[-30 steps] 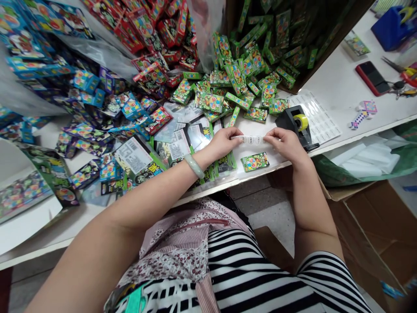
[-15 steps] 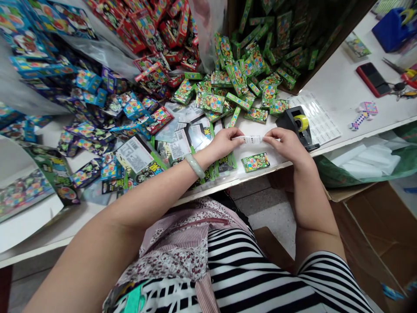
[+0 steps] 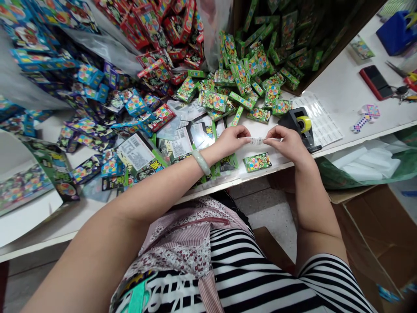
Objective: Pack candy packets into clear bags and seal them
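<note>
A short pale strip of printed stickers (image 3: 257, 141) is stretched between my two hands above the table's front edge. My left hand (image 3: 233, 140), with a jade-coloured bangle on the wrist, pinches its left end between thumb and fingers. The other end is pinched by my right hand (image 3: 286, 142). Just below the strip, a small green candy box (image 3: 257, 162) lies flat on the white table. Beside my right hand stands a black tape dispenser (image 3: 301, 126) with a yellow core.
Green boxes (image 3: 241, 78), red boxes (image 3: 159, 39) and blue boxes (image 3: 93, 80) are heaped at the back. Flat printed packages (image 3: 137, 152) lie left of my hands. Rightward are a sticker sheet (image 3: 322, 121), a red-edged phone (image 3: 376, 81) and a blue tape dispenser (image 3: 392, 34).
My hands have drawn closer together, and less of the strip shows between them. My left hand has shifted slightly right. The green candy box below stays on the table.
</note>
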### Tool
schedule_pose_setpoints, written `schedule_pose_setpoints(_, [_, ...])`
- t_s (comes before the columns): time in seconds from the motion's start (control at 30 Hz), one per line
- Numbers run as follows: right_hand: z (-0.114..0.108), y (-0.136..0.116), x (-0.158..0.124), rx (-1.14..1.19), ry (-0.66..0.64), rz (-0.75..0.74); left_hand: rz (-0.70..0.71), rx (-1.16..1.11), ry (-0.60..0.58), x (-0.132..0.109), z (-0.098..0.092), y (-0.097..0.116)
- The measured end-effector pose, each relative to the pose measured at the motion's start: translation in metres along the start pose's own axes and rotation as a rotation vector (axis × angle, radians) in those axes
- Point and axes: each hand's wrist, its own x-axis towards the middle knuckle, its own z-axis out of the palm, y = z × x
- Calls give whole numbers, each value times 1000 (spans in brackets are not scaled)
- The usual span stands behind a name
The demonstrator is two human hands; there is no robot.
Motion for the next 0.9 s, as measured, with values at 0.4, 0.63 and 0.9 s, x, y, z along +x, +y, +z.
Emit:
schedule_pose_setpoints(0.4, [3,1,5,24,20,-95,-10,-69,9,4,3,-2])
schedule_pose_setpoints(0.63, [6,3,5,-200,119,-211,-73,-97,-12,2,0,0])
schedule_pose_setpoints(0.9, [2,-16,9,-355,-41,-209,-70,-19,18,3,2,4])
